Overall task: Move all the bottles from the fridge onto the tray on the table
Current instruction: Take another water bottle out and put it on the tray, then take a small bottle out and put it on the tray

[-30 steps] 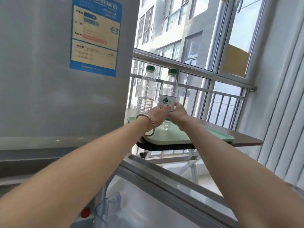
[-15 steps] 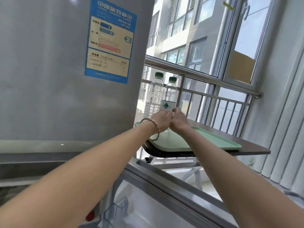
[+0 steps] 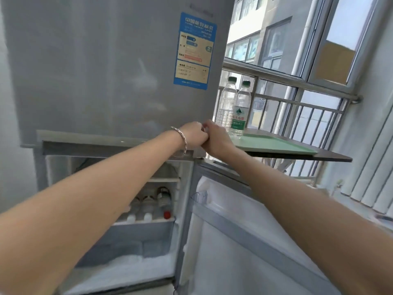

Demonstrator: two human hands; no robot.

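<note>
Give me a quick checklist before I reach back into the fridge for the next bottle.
1. Both placed bottles upright on the green tray: the unlabelled bottle and the labelled bottle: ok.
2. Tray has free room: ok.
3. Left hand and right hand empty: cannot tell, fingers curled.
4. Fridge door open: ok.
5. Bottles left on the fridge shelf: ok, several, lying down.

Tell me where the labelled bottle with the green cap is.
In the head view, the labelled bottle stands at the tray's left end, right of the unlabelled bottle, beyond both hands.
</note>
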